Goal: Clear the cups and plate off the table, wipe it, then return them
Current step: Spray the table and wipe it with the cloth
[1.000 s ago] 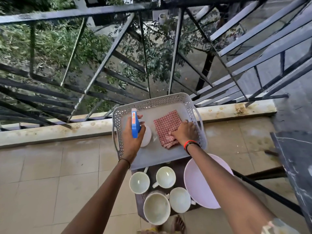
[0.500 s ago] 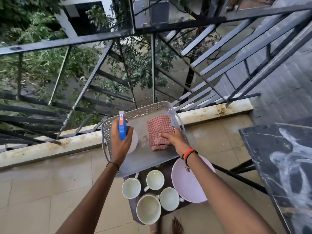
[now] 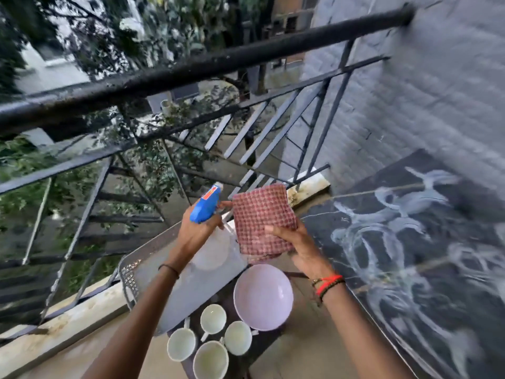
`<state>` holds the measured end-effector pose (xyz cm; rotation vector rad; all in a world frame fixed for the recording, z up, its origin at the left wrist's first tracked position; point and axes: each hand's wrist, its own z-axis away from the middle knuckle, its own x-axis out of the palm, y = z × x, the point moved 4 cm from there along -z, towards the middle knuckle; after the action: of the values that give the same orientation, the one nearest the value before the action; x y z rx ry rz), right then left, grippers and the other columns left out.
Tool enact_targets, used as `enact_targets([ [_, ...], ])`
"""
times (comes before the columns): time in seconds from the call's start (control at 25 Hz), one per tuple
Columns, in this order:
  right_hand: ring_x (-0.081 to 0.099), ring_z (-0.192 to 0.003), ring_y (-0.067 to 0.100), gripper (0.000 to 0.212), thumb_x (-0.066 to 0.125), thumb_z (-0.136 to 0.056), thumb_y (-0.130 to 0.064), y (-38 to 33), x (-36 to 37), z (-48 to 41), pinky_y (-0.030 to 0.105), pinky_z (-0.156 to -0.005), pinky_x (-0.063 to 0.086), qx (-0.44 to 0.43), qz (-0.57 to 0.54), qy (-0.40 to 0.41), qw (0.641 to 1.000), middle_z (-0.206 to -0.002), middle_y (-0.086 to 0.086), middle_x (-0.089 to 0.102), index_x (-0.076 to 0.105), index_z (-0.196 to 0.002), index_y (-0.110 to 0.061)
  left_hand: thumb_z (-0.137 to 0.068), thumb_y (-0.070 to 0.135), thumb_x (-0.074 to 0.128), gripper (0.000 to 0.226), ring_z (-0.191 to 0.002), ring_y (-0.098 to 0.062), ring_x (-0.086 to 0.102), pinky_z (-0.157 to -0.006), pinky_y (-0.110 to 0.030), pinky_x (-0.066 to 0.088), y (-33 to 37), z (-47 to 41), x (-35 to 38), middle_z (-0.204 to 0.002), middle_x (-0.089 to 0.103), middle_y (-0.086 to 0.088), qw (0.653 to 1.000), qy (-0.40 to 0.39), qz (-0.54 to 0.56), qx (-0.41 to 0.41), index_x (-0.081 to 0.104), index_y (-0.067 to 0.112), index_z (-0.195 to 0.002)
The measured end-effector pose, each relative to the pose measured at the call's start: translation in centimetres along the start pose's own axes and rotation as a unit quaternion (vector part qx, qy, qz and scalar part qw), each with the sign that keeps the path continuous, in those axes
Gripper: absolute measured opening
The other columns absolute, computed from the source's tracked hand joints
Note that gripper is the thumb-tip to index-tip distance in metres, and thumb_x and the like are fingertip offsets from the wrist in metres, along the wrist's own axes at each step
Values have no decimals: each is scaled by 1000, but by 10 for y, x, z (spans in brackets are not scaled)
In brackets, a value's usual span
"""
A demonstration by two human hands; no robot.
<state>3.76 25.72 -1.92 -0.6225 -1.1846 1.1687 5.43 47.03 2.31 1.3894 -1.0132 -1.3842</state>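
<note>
- Left hand closed around blue spray bottle, raised.
- Right hand grips checked cloth.
- Four cups and pink plate sit low, left of the marbled desk.

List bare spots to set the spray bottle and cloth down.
The dark table on the right is bare apart from streaks. The gray tray has open floor between its holed rim and the plate. The low stand is crowded: four cups and the plate. The left hand holds the bottle; the right hand holds the cloth.
</note>
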Motion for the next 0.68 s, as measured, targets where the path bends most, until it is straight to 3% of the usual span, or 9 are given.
enact_targets([
  [0.12,68,-94,26,46,81,-54,-16,-44,-23,32,39,-80,57,-44,-27,20,998,-101,10,72,72,-99,-15,-63,7,54,7,-63,-11,53,-61,-24,40,46,2,45,-63,61,5,992,-123,28,21,59,12,-64],
  [0.2,66,-96,29,49,80,-53,-17,-62,-44,51,46,-88,54,-59,-50,38,996,-103,13,69,69,-101,-13,-59,4,54,13,-62,-8,52,-59,-19,41,72,8,72,-65,60,12,982,-179,47,43,57,16,-62],
  [0.28,66,-96,30,46,79,-58,-17,-74,-69,68,47,-86,55,-70,-78,51,993,-105,14,69,70,-103,-13,-58,2,55,13,-63,-7,55,-59,-17,42,94,14,101,-67,61,12,971,-221,77,41,56,14,-62],
  [0.44,67,-97,30,43,77,-68,-16,-83,-129,99,43,-77,56,-70,-128,96,985,-109,16,69,68,-110,-11,-57,1,55,13,-72,-16,55,-66,-24,43,123,23,162,-79,61,-5,959,-271,77,29,57,6,-68],
  [0.52,68,-96,28,42,78,-70,-13,-83,-157,111,40,-77,57,-63,-136,132,980,-106,13,71,67,-110,-11,-58,0,56,17,-67,-14,55,-62,-23,43,131,25,191,-75,61,-3,958,-280,63,12,58,4,-74],
  [0.6,69,-93,26,51,83,-62,-15,-86,-186,122,37,-75,59,-52,-146,177,972,-102,11,72,65,-109,-10,-67,-12,56,21,-56,-6,54,-53,-15,43,139,27,223,-65,61,8,954,-294,52,8,58,7,-76],
  [0.68,67,-100,29,71,91,-49,-17,-91,-213,132,42,-89,54,-47,-175,210,961,-111,16,69,63,-113,-5,-74,-19,51,28,-52,-4,54,-51,-13,43,145,26,257,-66,61,4,954,-300,24,1,58,6,-80],
])
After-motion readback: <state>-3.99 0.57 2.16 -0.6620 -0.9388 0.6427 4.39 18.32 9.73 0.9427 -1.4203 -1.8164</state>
